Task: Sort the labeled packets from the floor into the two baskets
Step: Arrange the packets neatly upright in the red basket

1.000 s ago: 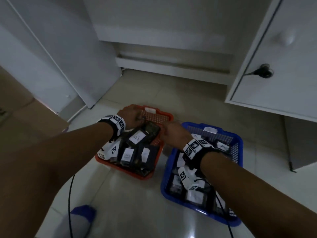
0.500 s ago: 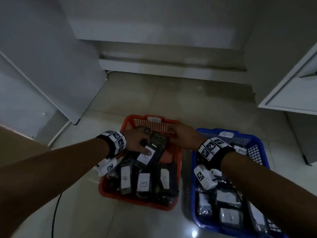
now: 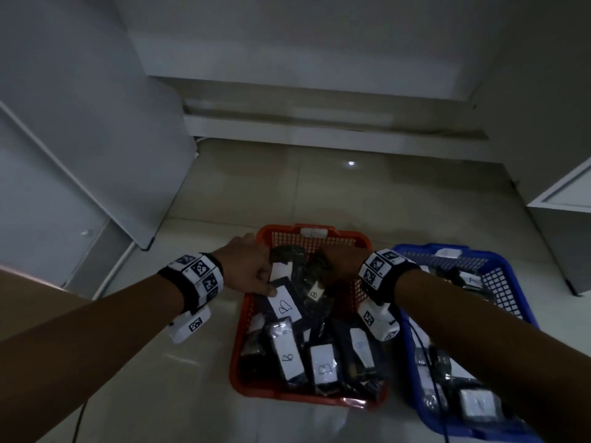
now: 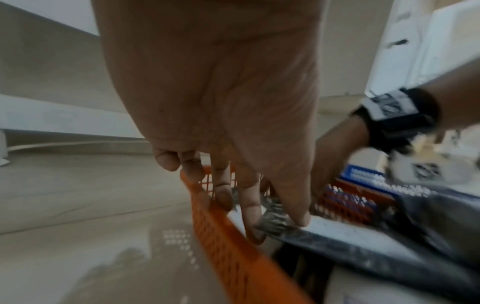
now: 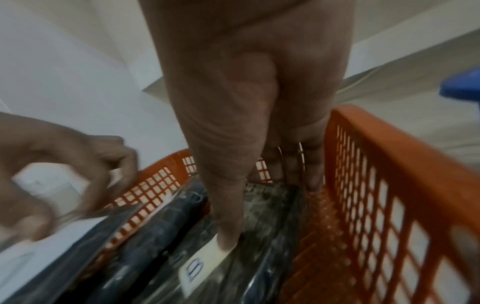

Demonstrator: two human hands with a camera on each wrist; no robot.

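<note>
Two baskets sit side by side on the tiled floor (image 3: 367, 199) — the orange basket (image 3: 249, 302) left, the blue basket (image 3: 511, 282) touching its right wall, both crowded with dark labelled packets. The left hand (image 3: 249, 266) pinches the end of a B-labelled packet (image 3: 284, 302) lying over the orange basket's left rim. The right hand (image 3: 339, 260) reaches into that basket's far right corner, thumb pressing a second B packet (image 5: 197, 265); whether its fingers grip is unclear. White cabinets (image 3: 80, 123) stand around the floor.
</note>
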